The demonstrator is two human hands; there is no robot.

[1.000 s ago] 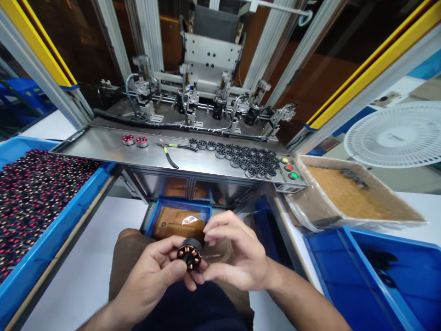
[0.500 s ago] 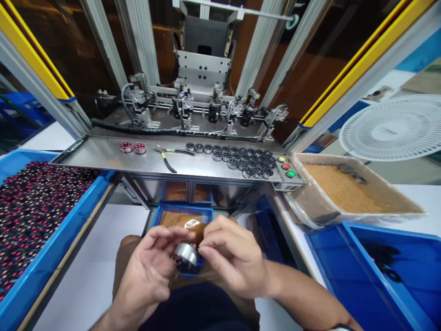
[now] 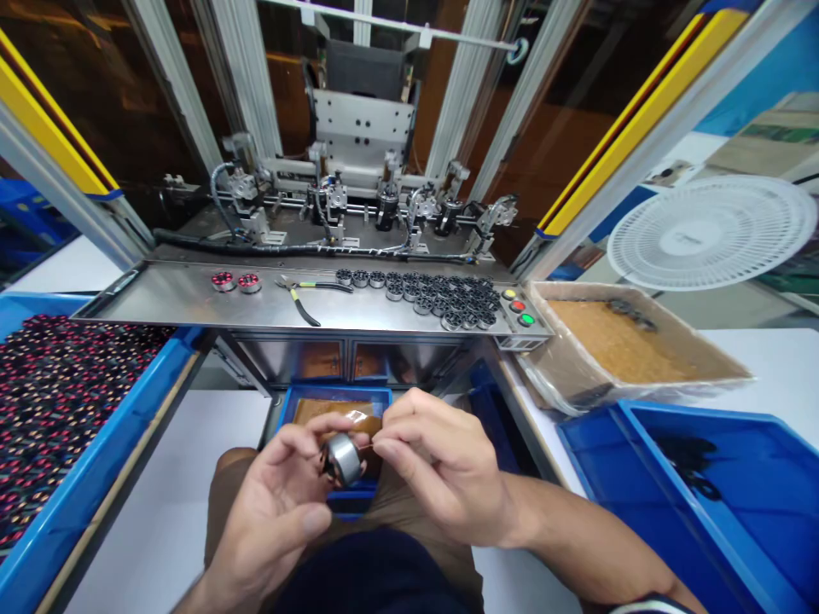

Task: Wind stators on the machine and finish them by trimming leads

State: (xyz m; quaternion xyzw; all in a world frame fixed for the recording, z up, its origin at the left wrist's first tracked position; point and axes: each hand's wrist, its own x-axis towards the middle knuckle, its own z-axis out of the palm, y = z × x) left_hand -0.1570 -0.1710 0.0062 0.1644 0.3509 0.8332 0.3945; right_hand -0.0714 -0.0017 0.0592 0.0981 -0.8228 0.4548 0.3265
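Note:
In the head view, my left hand (image 3: 281, 495) is closed around a small motor (image 3: 344, 460) with a silver ring-shaped body, tilted on its side above my lap. Copper-coloured bits show at its open end, beside my fingers. My right hand (image 3: 441, 465) pinches a thin copper-coloured wire (image 3: 366, 446) that runs to the motor's right side. How far the wire reaches into the motor is hidden. Below and behind both hands sits a blue bin (image 3: 287, 401) holding a clear-wrapped brown pack (image 3: 358, 414).
A steel ledge (image 3: 166, 294) carries two red-wound motor parts (image 3: 249, 283), cutting pliers (image 3: 300, 298) and several black-and-silver rotors (image 3: 441, 294). Buttons (image 3: 518, 305) sit at its right end. Blue bins (image 3: 640, 477) and a plastic-lined box (image 3: 614, 341) flank the right; a full parts bin (image 3: 77, 401), the left.
The motor has turned in my left hand, showing more of its silver side. My right hand has drawn slightly away from it, and the wire between them now shows. The whole view has shifted a little.

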